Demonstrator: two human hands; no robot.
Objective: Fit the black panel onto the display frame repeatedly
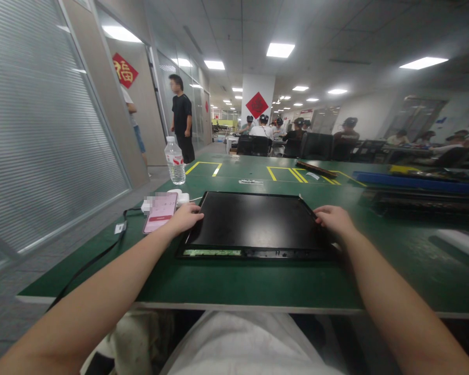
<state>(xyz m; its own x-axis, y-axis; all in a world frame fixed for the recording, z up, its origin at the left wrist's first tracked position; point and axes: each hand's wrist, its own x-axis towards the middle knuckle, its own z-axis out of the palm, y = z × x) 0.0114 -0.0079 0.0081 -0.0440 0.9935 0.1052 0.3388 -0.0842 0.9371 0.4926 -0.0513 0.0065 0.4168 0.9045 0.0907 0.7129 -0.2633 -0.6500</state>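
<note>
Saw left hand (185, 217) and right hand (333, 217) gripping opposite edges of black panel (254, 221), flat on green bench (258, 284); lifting not yet begun, I judged.

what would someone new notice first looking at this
First, the flat black panel lying in the middle of the green table, with the left hand on its left edge and the right hand on its right edge. Next, the phone with a pink screen just left of the left hand, and the water bottle standing upright behind it. Red diamond signs hang on the far pillar and the left wall.
</note>
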